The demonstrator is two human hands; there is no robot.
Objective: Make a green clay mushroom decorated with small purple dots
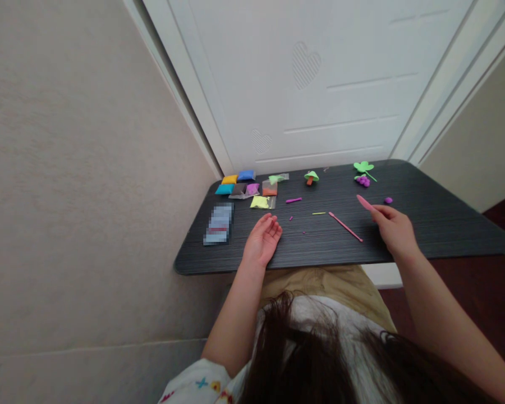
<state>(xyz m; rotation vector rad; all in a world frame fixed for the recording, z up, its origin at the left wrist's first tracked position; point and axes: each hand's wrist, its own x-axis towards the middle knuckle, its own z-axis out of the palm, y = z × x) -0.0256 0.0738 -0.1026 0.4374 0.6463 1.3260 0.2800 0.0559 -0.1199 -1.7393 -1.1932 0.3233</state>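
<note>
From here, the pink blade (365, 203), pinched in the fingers of the right hand (395, 230) over the tabletop (450, 233), wants a light, steady grip, with the left hand (261, 242) safely apart, its empty fingers loosely curled.

Across the top of the frame we saw a white panelled door (252, 73) bearing two striped hearts (306, 64). A beige wall (88, 196) filled the left side; we noticed dark reddish flooring (483, 292) at lower right. Left of centre, a pixelated rectangular object (219, 224) lay on the black, fine-lined table (458, 224).
</note>
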